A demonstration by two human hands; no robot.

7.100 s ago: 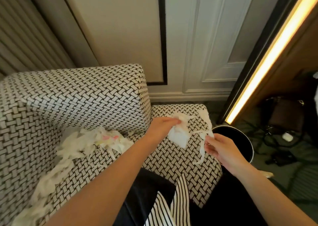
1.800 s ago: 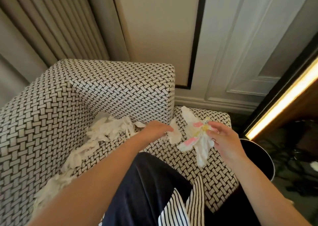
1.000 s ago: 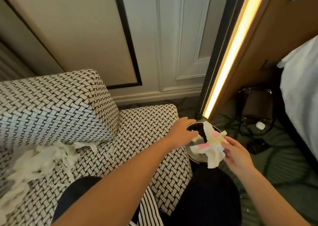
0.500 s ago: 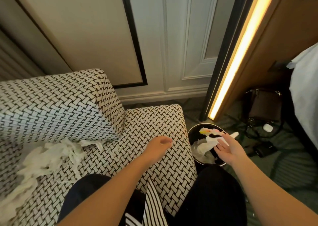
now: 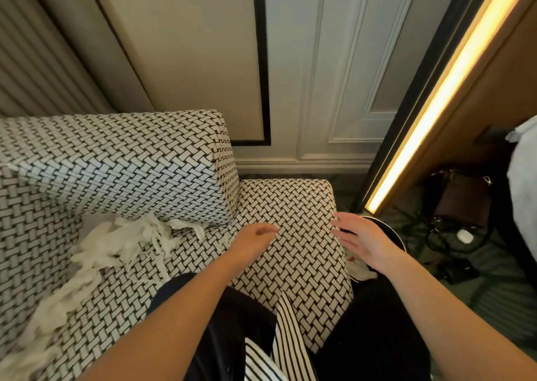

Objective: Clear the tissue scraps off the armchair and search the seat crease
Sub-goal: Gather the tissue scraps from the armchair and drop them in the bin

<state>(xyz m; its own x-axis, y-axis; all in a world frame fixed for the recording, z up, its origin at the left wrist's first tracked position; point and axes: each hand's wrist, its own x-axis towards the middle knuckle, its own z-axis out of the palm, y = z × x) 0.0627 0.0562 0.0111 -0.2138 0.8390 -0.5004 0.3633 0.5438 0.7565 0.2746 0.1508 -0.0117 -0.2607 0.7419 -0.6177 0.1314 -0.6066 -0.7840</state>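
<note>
The armchair (image 5: 290, 206) has a black and white woven pattern, and the person stands close at its front edge. A long pile of white tissue scraps (image 5: 116, 244) lies on the seat at the left part of the armchair. It runs along the seat crease (image 5: 222, 224), where the seat meets the thick padded side, and it covers most of this line. A few thin strips reach toward the middle of the seat. The left hand (image 5: 252, 241) is over the middle of the seat, to the right of the scraps. Its fingers are loosely curled and it holds nothing; it is a little blurred, so I cannot tell if it touches the fabric. The right hand (image 5: 363, 241) is at the right edge of the armchair, with straight, spread fingers, and it is empty. It is above a dark round waste bin (image 5: 392, 229) that stands just beside the armchair on the right. Some white scraps in the bin (image 5: 356, 261) show under the wrist. Further right of the armchair, a dark bag (image 5: 462, 197) is on the floor.
</note>
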